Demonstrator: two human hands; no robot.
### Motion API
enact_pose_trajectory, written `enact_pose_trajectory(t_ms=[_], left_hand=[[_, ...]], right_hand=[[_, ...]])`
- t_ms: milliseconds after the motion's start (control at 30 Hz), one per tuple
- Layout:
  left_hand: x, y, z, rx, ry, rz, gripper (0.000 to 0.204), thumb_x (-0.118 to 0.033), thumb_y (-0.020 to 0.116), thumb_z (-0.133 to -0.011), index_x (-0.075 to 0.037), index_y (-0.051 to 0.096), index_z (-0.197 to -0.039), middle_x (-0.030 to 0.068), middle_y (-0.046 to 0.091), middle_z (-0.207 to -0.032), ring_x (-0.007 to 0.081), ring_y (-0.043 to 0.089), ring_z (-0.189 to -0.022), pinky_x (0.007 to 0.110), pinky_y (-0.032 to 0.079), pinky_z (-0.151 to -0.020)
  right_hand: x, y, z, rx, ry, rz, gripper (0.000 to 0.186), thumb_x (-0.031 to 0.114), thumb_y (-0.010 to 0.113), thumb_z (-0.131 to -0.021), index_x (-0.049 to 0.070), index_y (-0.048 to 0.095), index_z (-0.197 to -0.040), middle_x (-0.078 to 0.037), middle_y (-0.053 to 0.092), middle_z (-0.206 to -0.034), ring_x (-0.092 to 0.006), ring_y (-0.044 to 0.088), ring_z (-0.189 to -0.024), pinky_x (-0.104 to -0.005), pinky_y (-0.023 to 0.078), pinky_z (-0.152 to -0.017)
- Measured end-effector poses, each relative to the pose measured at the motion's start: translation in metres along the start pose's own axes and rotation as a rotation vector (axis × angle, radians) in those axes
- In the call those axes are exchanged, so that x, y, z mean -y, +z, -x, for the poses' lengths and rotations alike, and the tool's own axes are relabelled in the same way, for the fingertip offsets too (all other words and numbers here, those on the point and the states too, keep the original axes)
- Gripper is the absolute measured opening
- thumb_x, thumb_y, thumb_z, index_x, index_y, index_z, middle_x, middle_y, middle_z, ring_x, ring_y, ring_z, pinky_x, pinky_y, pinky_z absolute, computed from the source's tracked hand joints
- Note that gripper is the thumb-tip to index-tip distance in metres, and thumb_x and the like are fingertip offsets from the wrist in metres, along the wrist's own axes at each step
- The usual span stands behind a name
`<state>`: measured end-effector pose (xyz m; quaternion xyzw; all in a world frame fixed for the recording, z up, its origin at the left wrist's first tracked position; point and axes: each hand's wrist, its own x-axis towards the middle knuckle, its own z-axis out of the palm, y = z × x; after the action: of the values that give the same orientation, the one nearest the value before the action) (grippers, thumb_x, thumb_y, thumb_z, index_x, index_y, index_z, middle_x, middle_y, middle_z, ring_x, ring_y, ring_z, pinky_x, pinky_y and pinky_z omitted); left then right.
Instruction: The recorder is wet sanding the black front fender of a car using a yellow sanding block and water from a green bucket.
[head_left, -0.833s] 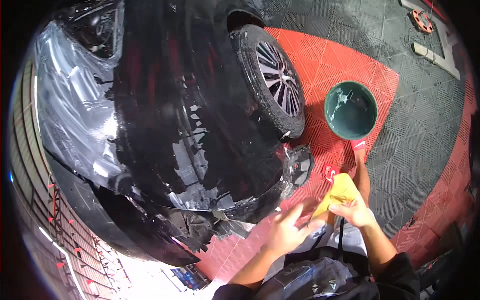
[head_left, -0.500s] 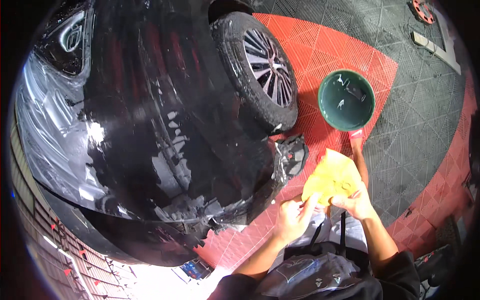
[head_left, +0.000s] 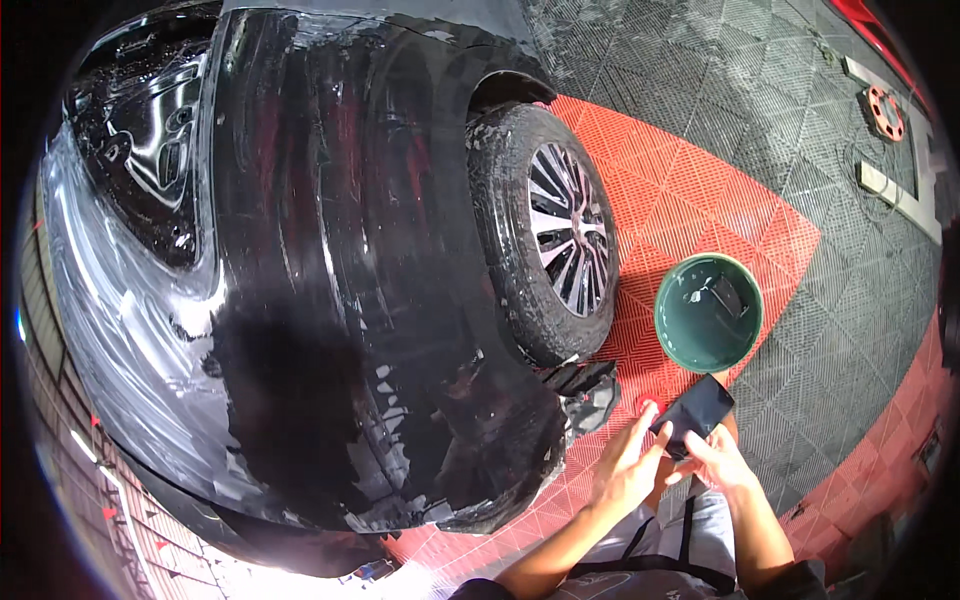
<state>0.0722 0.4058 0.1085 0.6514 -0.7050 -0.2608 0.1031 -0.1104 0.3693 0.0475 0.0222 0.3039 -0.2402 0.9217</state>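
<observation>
Both my hands hold a sheet of sandpaper (head_left: 697, 410), its dark face showing, in front of my body. My left hand (head_left: 628, 462) grips its near left edge, thumb on top. With thumb and fingers, my right hand (head_left: 716, 458) pinches the near right edge. Just beyond the sheet stands a round green bucket (head_left: 690, 343) holding liquid, with a dark flat piece and whitish specks in it. To the left is the black car body (head_left: 430, 300), with grey, bare-looking patches and streaks.
The car's wheel (head_left: 570, 230) with its spoked rim is left of the bucket. Broken trim (head_left: 590, 398) juts out below the tyre. Red and grey grid tiles (head_left: 790, 330) cover the floor. A reddish-orange ring (head_left: 885, 112) lies near a pale frame (head_left: 895, 195) at the far right.
The sheet in my hands showed a yellow face and now shows a dark one. My view has shifted, so the car, wheel and bucket appear lower.
</observation>
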Motion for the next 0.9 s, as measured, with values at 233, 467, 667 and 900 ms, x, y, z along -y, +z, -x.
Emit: enact_pose_trajectory(t_ms=[233, 467, 667, 900], left_hand=[[0.032, 0.038, -0.002, 0.385, -0.318, 0.253, 0.038, -0.024, 0.060, -0.095, -0.002, 0.060, -0.126, 0.0257, 0.064, -0.111, 0.0418, 0.065, -0.096, 0.047, 0.054, -0.082], [0.053, 0.077, 0.027, 0.425, -0.524, 0.314, 0.034, -0.023, 0.056, -0.099, -0.001, 0.060, -0.125, 0.0214, 0.064, -0.121, 0.0382, 0.065, -0.106, 0.043, 0.053, -0.090], [0.043, 0.081, 0.039, 0.437, -0.498, 0.260, 0.040, -0.027, 0.054, -0.099, -0.002, 0.058, -0.130, 0.0189, 0.066, -0.116, 0.0338, 0.063, -0.110, 0.041, 0.051, -0.096], [0.030, 0.037, 0.069, 0.289, -0.402, 0.364, 0.033, -0.022, 0.059, -0.098, 0.000, 0.062, -0.123, 0.0189, 0.066, -0.118, 0.0367, 0.066, -0.105, 0.042, 0.054, -0.089]], right_hand=[[0.008, -0.181, -0.172, -0.525, 0.022, 1.265, 0.041, 0.027, 0.054, -0.102, -0.012, 0.053, -0.113, -0.018, 0.065, -0.073, -0.0297, 0.067, -0.056, -0.0402, 0.054, -0.043], [0.047, -0.280, -0.314, -0.853, -0.161, 1.929, 0.049, 0.004, 0.056, -0.086, -0.003, 0.053, -0.134, -0.020, 0.055, -0.137, -0.0346, 0.044, -0.133, -0.0424, 0.038, -0.111], [0.051, -0.325, -0.319, -0.922, 0.021, 1.405, 0.039, 0.027, 0.058, -0.094, -0.006, 0.061, -0.115, -0.024, 0.068, -0.086, -0.0386, 0.069, -0.067, -0.0445, 0.059, -0.067], [0.036, -0.293, -0.221, -0.598, 0.125, 0.131, 0.028, 0.024, 0.050, -0.097, 0.002, 0.054, -0.115, -0.021, 0.067, -0.088, -0.0296, 0.062, -0.054, -0.0390, 0.052, -0.048]])
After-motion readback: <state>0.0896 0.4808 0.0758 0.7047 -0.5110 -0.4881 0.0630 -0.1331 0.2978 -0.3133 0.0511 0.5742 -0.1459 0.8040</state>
